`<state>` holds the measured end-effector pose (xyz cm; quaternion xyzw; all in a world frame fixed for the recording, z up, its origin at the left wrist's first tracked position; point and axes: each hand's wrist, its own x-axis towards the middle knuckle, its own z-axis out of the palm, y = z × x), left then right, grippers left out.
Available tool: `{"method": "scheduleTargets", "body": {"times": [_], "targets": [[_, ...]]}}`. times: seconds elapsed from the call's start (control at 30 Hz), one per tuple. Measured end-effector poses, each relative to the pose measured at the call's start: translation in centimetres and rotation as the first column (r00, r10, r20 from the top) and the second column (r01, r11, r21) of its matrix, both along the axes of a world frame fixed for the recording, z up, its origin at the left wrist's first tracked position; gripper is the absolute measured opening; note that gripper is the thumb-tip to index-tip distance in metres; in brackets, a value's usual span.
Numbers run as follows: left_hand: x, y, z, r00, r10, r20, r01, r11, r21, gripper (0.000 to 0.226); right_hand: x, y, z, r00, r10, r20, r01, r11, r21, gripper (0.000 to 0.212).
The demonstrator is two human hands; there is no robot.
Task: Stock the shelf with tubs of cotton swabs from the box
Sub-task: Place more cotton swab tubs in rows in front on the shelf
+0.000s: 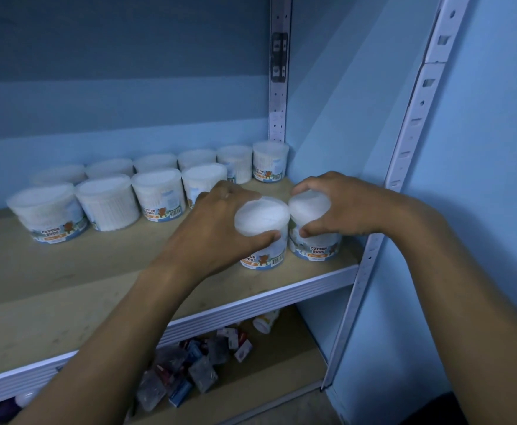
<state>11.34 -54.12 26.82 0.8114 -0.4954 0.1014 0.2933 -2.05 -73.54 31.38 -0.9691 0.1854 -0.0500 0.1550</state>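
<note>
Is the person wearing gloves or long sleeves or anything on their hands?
No gloves. The left hand and the right hand are both bare, and so are both forearms all the way down to the bottom of the picture: no sleeves, watch or bracelet show. A small pale glint sits on a finger of the left hand, perhaps a ring, but it is too small to tell.

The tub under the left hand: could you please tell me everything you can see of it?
The tub under the left hand is a round, clear plastic container packed with white swabs, with a frosted lid and a "Cotton Buds" bear label with a barcode. It stands upright near the shelf's front edge, beside the right hand's tub. The left hand grips it from above.
</note>
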Motion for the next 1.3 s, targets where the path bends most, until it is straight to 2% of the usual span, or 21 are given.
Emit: {"method": "scheduleTargets", "body": {"times": [0.2,0.4,0.57,0.77,1.13,1.3], "targets": [[-0.1,-0.1,-0.8,0.995,-0.073,-0.071,0.073,0.997,-0.003,0.065,-0.2,0.1,-0.1,1.0,-0.022,0.01,0.022,1.0,0.01,0.061],[-0.3,-0.1,-0.7,0.992,-0.08,-0.093,0.079,0.997,-0.018,0.065,-0.2,0.5,0.2,0.997,-0.023,-0.074,0.022,1.0,-0.018,0.072],[-1.2,-0.1,-0.4,0.988,-0.08,-0.135,0.078,0.997,-0.023,0.077,-0.5,0.8,0.5,0.992,-0.009,-0.127,0.007,1.0,-0.015,0.083],[-1.7,-0.1,0.0,0.989,-0.051,-0.139,0.055,0.998,0.024,0.068,-0.5,0.9,0.6,0.992,-0.018,-0.122,0.013,0.999,-0.038,0.074],[-2.5,-0.2,0.2,0.981,-0.022,-0.195,0.024,1.0,0.012,0.09,-0.8,0.8,1.1,0.987,-0.029,-0.159,0.024,0.999,-0.034,0.079],[-2.8,-0.1,0.5,0.985,-0.039,-0.166,0.048,0.997,0.054,0.076,-1.2,0.8,1.1,0.986,-0.035,-0.162,0.033,0.999,-0.015,0.082]]}}
